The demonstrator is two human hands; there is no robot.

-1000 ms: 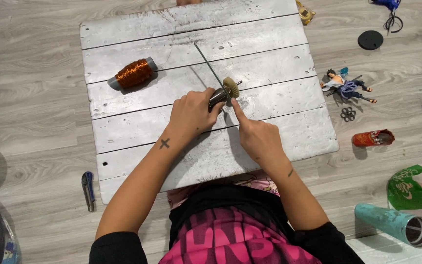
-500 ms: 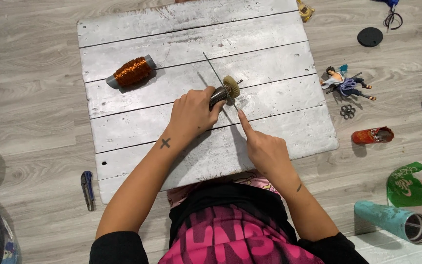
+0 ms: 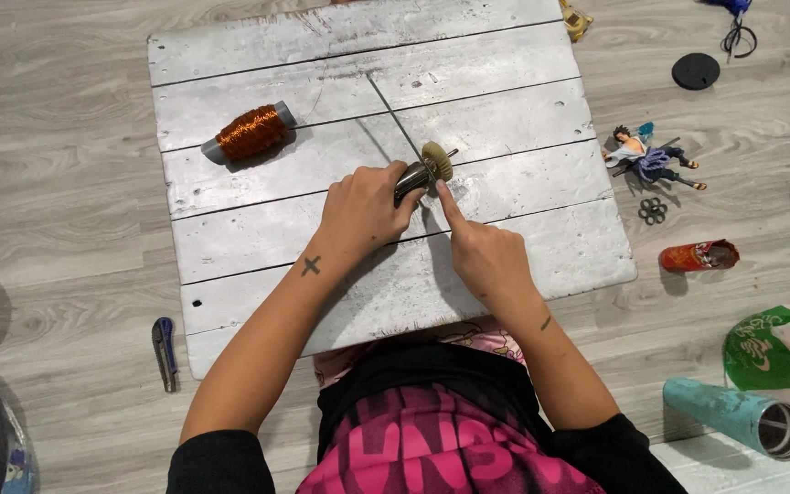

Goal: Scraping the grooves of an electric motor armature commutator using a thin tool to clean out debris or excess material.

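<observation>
My left hand (image 3: pixel 358 212) grips a small dark metal cylinder (image 3: pixel 411 178) lying on the white wooden board (image 3: pixel 258 238). A tan toothed wheel (image 3: pixel 437 161) sits at the cylinder's far end on a thin shaft. A long thin metal rod (image 3: pixel 393 114) runs from the wheel toward the far side of the board. My right hand (image 3: pixel 485 256) rests just right of the cylinder, its forefinger stretched out and touching the spot under the wheel. A spool of copper wire (image 3: pixel 250 133) lies on the board to the far left.
On the grey floor lie a small blue knife (image 3: pixel 165 349) at the left, a toy figure (image 3: pixel 649 161), a metal ring piece (image 3: pixel 653 211), a crushed red can (image 3: pixel 699 255), a teal tube (image 3: pixel 741 419), a green bag (image 3: pixel 763 349) and a black round lid (image 3: pixel 695 70) at the right.
My right hand has slid a little nearer to me and to the right, with its forefinger still stretched to the wheel. The left hand keeps its grip.
</observation>
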